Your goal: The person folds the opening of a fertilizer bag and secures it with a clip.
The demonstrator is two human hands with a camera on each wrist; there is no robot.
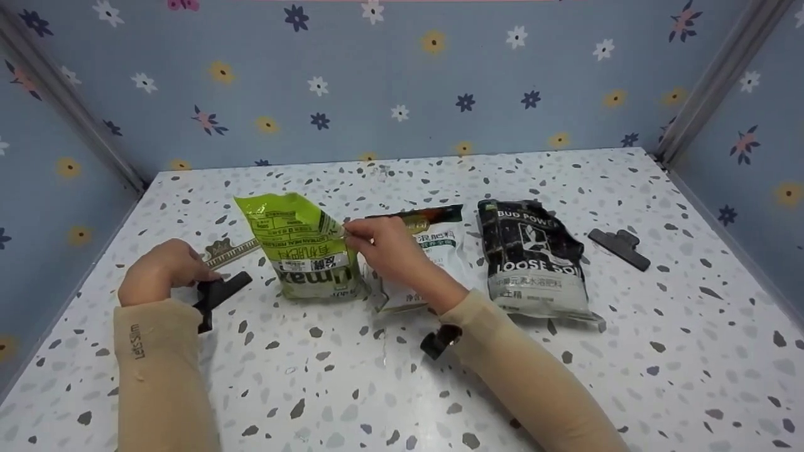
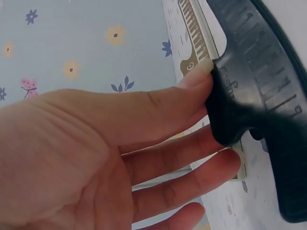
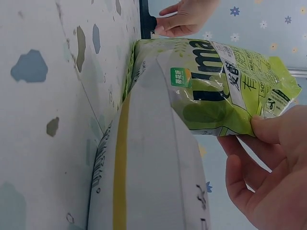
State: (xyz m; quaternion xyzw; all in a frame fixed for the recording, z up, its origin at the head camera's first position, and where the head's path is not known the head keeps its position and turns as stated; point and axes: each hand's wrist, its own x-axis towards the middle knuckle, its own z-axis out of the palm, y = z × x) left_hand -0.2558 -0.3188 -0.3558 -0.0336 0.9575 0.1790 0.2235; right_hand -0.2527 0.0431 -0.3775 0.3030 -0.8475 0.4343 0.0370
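Observation:
Between thumb and fingers, my left hand [image 1: 164, 270] pinches a black clip [image 1: 227, 290] by its handle tab, left of the green bag. The clip fills the right side of the left wrist view, its handle [image 2: 223, 105] against the thumb. My right hand [image 1: 391, 249] pinches the upper right edge of the green fertilizer bag [image 1: 308, 242], which stands upright with its top creased. The right wrist view shows the thumb on the front of the green bag [image 3: 206, 86] near its top. A white bag [image 1: 455, 254] sits partly hidden behind my right hand.
A black and white bag [image 1: 534, 257] marked LOOSE SOIL lies to the right, with another black clip [image 1: 620, 248] beyond it. Behind my left hand lies a gold-and-white ruler-like strip [image 1: 232, 253]. Flowered panels [image 1: 402, 75] enclose the speckled table [image 1: 352, 389].

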